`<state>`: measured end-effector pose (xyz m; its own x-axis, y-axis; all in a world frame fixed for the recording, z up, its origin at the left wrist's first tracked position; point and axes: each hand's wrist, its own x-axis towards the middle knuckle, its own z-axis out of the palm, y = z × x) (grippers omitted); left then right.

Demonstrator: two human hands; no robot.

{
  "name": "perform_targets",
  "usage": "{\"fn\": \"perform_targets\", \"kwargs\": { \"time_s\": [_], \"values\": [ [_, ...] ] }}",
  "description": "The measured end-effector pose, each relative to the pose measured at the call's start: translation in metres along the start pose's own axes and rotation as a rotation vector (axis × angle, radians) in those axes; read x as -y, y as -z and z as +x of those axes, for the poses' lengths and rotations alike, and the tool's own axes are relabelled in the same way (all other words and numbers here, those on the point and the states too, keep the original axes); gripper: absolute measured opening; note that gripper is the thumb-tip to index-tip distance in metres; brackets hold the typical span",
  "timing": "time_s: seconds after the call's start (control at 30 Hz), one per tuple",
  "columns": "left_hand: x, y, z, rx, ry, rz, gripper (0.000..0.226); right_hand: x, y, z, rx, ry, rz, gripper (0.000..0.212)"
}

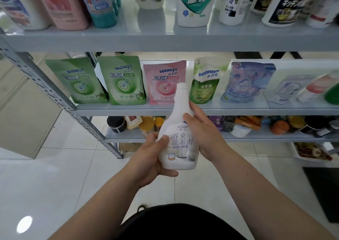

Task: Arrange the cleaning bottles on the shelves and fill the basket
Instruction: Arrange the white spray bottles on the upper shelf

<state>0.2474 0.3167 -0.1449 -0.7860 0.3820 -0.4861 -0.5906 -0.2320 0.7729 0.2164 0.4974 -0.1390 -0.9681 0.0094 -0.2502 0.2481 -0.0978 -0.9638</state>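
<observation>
Head view: a white bottle (178,142) is held in mid-air in front of the rack, between both hands and clear of every shelf. Its long axis is close to upright, with the capped neck pointing up and leaning a little away toward the rack, the base pointing down at the floor (73,175), and the printed label facing the camera. The left hand (154,159) cups the lower body from the left: its thumb (163,140) lies across the label and the other fingers curl under and behind the base. The right hand (203,135) wraps the shoulder from the right, with its thumb (189,118) on the front and another finger up beside the neck. Just above the right fingers runs the front edge of the middle shelf (128,110), lined with standing pouches; the cap shows in front of the pink pouch (163,81). Higher up, the top shelf (165,41) carries a row of bottles with narrow bare strips between some of them. Behind the fingers is the lower shelf (128,138), crowded with small items. Left of the left fingers the rack's perforated post (55,92) slants down to the floor, and open tile spreads left of and below both hands.
</observation>
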Motion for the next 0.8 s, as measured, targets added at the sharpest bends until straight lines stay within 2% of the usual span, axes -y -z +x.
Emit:
{"fn": "perform_targets", "kwargs": {
  "time_s": [0.17,0.3,0.4,0.47,0.57,0.63,0.73,0.8],
  "values": [
    [-0.014,0.021,-0.002,0.011,-0.01,0.028,0.061,-0.002,-0.027,0.007,-0.072,0.027,-0.019,0.057],
    [-0.023,0.042,0.002,0.023,-0.068,0.17,0.063,0.002,-0.05,0.009,-0.047,0.116,-0.062,0.048],
    [-0.031,0.058,0.002,-0.089,-0.175,0.339,0.069,0.008,-0.064,0.009,0.029,0.166,-0.079,0.037],
    [-0.038,0.069,-0.001,-0.181,-0.282,0.548,0.064,0.021,-0.07,0.01,0.013,0.195,-0.127,0.026],
    [-0.048,0.09,-0.001,-0.319,-0.434,0.849,0.06,0.048,-0.07,0.017,-0.162,0.332,-0.348,0.02],
    [-0.053,0.104,0.0,-0.371,-0.492,0.942,0.056,0.067,-0.071,0.021,-0.185,0.429,-0.557,0.025],
    [-0.06,0.121,-0.001,-0.355,-0.558,1.013,0.057,0.078,-0.08,0.033,-0.138,0.423,-1.044,0.033],
    [-0.067,0.132,-0.003,-0.317,-0.561,1.021,0.053,0.08,-0.092,0.04,-0.18,0.424,-1.261,0.038]
  ]
}}
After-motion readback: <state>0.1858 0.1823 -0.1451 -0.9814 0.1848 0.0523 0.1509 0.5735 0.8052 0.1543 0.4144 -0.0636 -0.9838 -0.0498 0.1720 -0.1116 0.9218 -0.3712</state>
